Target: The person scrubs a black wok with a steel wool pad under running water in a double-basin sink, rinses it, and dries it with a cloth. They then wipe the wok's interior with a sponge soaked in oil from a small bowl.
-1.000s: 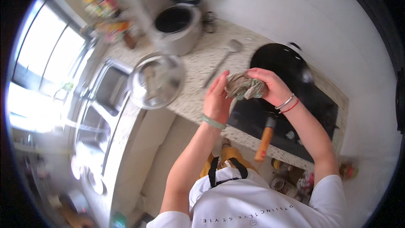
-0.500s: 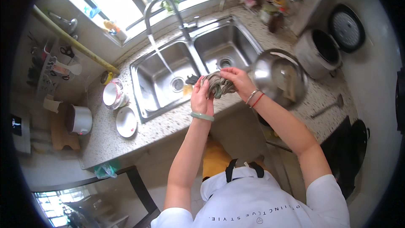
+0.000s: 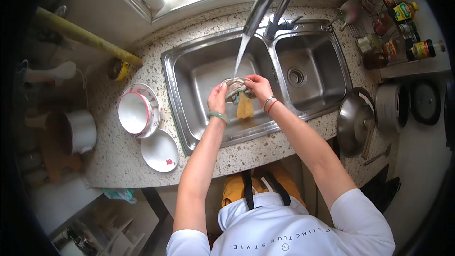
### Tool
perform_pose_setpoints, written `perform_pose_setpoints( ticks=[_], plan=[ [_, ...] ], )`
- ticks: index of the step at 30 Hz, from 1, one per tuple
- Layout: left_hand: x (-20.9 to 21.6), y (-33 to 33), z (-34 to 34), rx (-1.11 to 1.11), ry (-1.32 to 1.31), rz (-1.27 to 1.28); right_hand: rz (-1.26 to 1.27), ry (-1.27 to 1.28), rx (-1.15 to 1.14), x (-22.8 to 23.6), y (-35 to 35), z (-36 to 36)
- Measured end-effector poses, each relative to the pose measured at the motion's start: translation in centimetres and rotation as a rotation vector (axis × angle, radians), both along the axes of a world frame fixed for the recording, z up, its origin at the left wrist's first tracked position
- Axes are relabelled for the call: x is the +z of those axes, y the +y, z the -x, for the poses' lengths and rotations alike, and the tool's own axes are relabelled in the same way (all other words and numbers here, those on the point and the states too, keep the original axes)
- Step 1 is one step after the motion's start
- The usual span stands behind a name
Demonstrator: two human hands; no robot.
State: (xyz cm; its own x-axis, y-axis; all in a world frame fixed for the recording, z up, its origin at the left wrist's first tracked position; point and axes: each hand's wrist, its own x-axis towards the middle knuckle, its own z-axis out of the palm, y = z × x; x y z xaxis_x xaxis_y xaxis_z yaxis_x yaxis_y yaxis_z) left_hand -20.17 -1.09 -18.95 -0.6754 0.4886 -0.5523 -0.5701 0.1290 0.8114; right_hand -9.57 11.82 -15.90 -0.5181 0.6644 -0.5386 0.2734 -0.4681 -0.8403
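My left hand [image 3: 217, 98] and my right hand [image 3: 259, 88] both grip a bunched greyish-green cloth [image 3: 234, 86], one at each side of it. They hold it over the left basin of the steel sink [image 3: 199, 73]. From the curved faucet [image 3: 263, 7] a stream of water [image 3: 241, 56] runs down onto or just behind the cloth; the exact spot is hidden. Below the cloth, close to my right hand, a yellow sponge [image 3: 245, 108] shows in the basin. A green bangle circles my left wrist.
White bowls [image 3: 134, 113] and a white plate [image 3: 159, 150] stand left of the sink. On the right are a large metal lid [image 3: 354, 122], a pot [image 3: 391, 106] and several bottles [image 3: 403, 12]. A yellow pipe [image 3: 85, 37] slants along the left wall.
My hands have carried the cloth from over the counter's front edge into the left basin, up to the running water. The whole view has shifted and turned with my head.
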Motion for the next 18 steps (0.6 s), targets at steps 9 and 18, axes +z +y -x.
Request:
perform_pose_setpoints(
  ticks=[9, 18],
  plan=[
    [-1.9, 4.0, 4.3, 0.036, -0.014, 0.077, -0.329, -0.08, 0.092, 1.4, 0.5, 3.4],
    [0.5, 7.4, 2.1, -0.064, 0.01, 0.273, -0.692, -0.159, 0.307, -2.1, 0.5, 6.2]
  ],
)
